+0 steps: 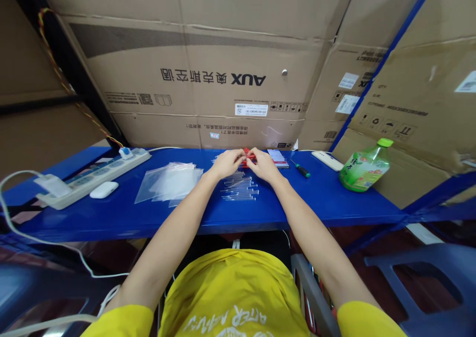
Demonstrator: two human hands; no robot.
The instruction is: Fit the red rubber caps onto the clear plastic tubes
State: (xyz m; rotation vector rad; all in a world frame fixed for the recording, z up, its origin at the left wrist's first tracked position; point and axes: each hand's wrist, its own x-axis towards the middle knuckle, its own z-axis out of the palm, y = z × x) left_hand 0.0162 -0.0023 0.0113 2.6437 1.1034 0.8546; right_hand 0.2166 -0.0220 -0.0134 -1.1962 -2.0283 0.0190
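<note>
Both hands, left hand point(226, 162) and right hand point(262, 164), pinch shut on red pieces point(247, 156); AUX carton point(208, 79) at twelve o'clock.

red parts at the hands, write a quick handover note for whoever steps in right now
Left hand and right hand: both pinch the small red parts together at the back of the blue shelf.
Clear tubes lie in a loose row just in front of the hands; a pile of clear plastic bags lies to the left.
Done: no filled bag is visible.
Left: tubes and bags lie untouched.
</note>
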